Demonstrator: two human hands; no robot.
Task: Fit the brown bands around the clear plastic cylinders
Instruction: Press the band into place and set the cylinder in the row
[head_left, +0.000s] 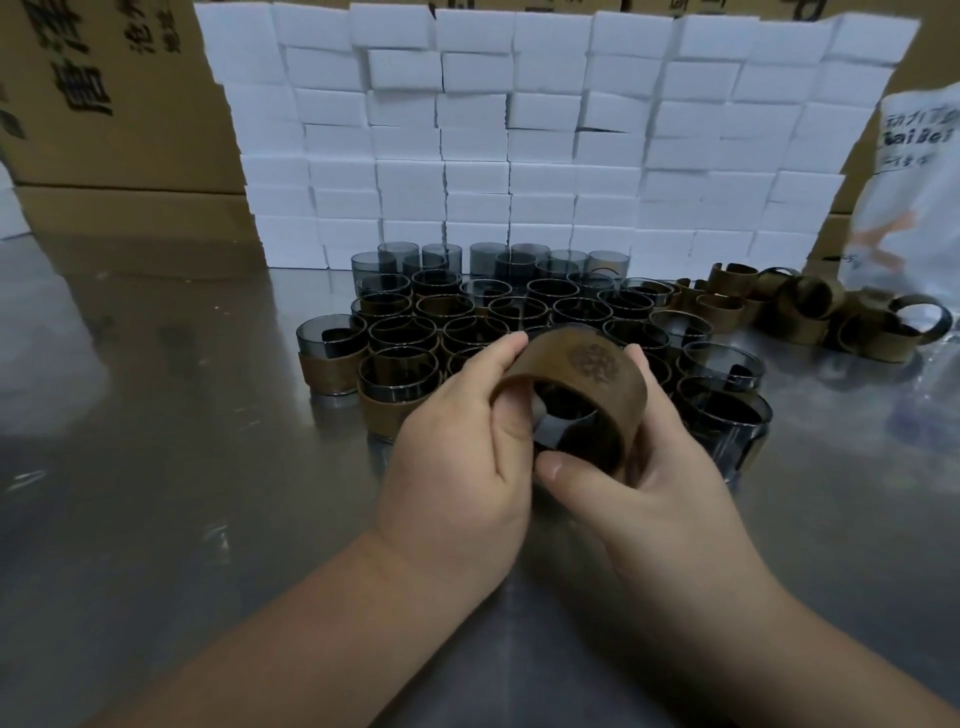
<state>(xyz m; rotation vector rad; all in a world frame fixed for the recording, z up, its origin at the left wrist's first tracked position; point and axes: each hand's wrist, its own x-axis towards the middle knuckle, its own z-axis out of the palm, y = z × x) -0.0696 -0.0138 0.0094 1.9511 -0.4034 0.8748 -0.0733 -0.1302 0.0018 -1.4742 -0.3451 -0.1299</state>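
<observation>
Above the bench's near middle, the left grip (467, 441) pinches the left edge of a brown band (587, 374). A clear cylinder (558, 428) seems partly seated inside it, open axis tilted towards the wearer. The right grip (670, 483) curls round the band's right side, equally near. Loose bands (810, 306) lie far right.

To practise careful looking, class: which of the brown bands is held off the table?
The brown band gripped by the left hand and right hand, round emblem facing up; the loose bands lie heaped at right.
</observation>
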